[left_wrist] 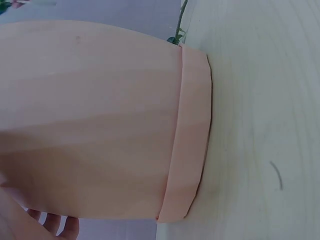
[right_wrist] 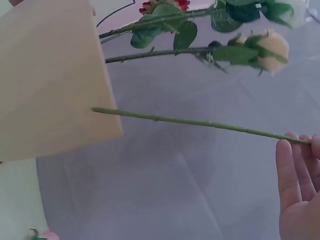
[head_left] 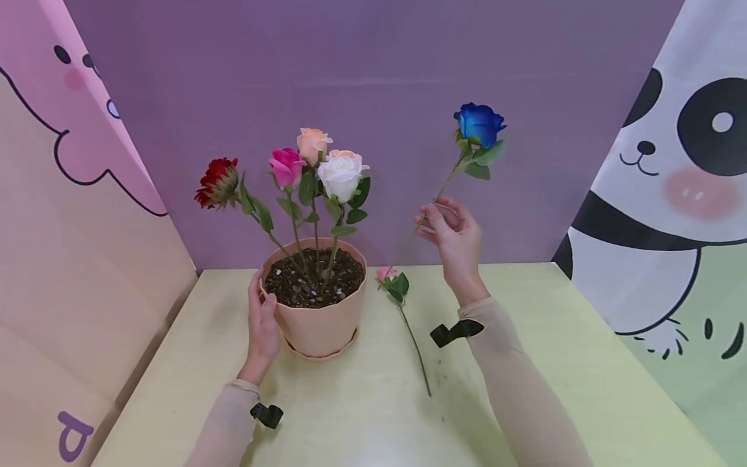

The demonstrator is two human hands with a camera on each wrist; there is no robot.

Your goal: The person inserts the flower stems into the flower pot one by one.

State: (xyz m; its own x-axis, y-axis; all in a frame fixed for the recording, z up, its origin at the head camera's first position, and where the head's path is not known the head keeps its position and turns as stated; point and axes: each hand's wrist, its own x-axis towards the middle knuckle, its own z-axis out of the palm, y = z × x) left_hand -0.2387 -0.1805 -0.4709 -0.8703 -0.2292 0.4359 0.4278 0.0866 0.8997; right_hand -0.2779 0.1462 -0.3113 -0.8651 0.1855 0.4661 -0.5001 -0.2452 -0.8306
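My left hand (head_left: 264, 331) holds the left side of a peach flowerpot (head_left: 318, 327), thumb toward the front and fingers bent along the far side. Dark soil (head_left: 286, 285) fills the pot, and four or so artificial flowers stand in it, among them a red flower (head_left: 218, 185), a magenta rose (head_left: 287, 168) and a white rose (head_left: 341, 176). With thumb and fingers my right hand (head_left: 458, 243) pinches the stem of a blue rose (head_left: 480, 125), bloom up and tilted right. In the right wrist view the lower end of its green stem (right_wrist: 200, 123) overlaps the pot near its rim.
A pink rose (head_left: 399, 288) with a long stem lies on the pale table (head_left: 373, 415), right of the pot. Behind stands a purple backdrop (head_left: 373, 65). Cartoon-printed panels flank the table, with a panda (head_left: 648, 272) on the right.
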